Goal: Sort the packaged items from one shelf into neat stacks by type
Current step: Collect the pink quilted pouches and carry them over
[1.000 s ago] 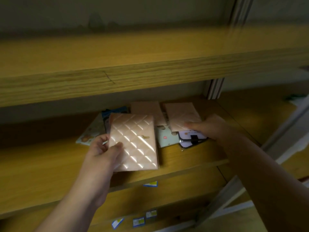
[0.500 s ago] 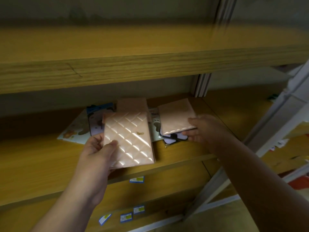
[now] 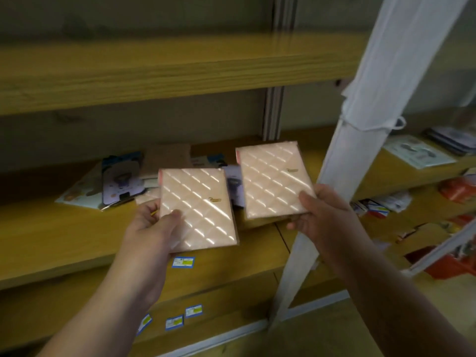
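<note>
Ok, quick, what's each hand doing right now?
Left hand: closed on a pink quilted pack.
Right hand: closed on a second pink pack.

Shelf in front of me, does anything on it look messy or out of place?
Yes. Behind the two pink quilted packages in the left hand and right hand, the remaining packages on the shelf lie in a loose, overlapping heap at mixed angles, with different types jumbled together rather than stacked.
</note>
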Motion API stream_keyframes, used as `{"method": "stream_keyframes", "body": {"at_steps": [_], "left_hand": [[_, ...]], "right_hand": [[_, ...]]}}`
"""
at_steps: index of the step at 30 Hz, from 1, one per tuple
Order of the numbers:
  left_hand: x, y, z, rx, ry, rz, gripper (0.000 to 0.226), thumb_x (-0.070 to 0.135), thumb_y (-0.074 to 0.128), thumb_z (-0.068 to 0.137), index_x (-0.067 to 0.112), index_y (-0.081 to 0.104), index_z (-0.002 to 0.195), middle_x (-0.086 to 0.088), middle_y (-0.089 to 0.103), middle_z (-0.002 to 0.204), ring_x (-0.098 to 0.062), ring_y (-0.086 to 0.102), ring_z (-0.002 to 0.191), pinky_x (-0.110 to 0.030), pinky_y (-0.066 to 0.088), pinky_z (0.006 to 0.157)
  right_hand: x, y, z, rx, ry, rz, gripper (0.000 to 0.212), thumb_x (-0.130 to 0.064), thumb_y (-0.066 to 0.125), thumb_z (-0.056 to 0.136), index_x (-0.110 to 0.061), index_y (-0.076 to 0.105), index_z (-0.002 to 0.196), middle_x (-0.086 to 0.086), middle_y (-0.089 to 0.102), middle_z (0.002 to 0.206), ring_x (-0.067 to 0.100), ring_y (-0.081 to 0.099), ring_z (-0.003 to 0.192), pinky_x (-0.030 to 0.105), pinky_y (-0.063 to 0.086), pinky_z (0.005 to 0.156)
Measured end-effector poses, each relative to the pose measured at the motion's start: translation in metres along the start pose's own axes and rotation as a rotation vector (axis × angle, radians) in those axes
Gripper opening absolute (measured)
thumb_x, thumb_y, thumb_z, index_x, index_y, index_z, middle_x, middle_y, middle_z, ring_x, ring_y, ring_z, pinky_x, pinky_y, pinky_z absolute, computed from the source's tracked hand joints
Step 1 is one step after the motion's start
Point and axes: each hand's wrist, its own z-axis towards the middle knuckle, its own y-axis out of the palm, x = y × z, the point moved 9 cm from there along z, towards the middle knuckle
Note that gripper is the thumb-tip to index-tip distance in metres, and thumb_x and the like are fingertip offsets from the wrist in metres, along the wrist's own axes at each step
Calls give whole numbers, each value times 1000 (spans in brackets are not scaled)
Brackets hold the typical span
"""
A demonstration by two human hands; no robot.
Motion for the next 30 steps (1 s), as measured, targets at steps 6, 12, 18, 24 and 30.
{"method": "stream_keyframes", "body": {"at_steps": [6,12,18,24,30], "left_hand": [[-5,43,-64,25,24,22,21,10,62,93,24,63,110,-4,79,95,-18,76,74,-27,56,50],[-21,101,-139,18,38,-10,17,10,61,92,22,68,102,-9,78,98,-19,75,74,-27,56,51],[-40,168,-185,-4,4,-27,40,18,72,73,19,67,113,-9,78,102,-23,77,80,-29,57,52],[-53,246,-190,-52,-42,7,34,12,71,78,22,68,111,-8,78,100,-25,77,84,-32,59,56],[-76,322,-165,-151,-106,35,32,8,64,89,29,65,112,2,79,95,-20,77,84,-36,61,62]], "right_hand": [[-20,-45,-53,-168,8,99,24,-10,52,97,-1,55,120,21,65,114,18,71,72,29,54,53],[-29,-108,-97,-320,69,79,31,-15,58,90,-5,59,119,20,71,112,23,70,76,29,53,52],[-49,-199,-106,-251,21,121,39,-20,60,84,-5,59,121,20,73,109,25,68,77,29,53,52],[-64,-282,-98,-160,-40,247,31,-20,60,83,0,64,107,15,74,102,24,66,76,29,53,51],[-66,-338,-73,-15,-22,323,25,-18,59,81,-3,61,101,13,74,93,22,68,71,27,52,48]]}}
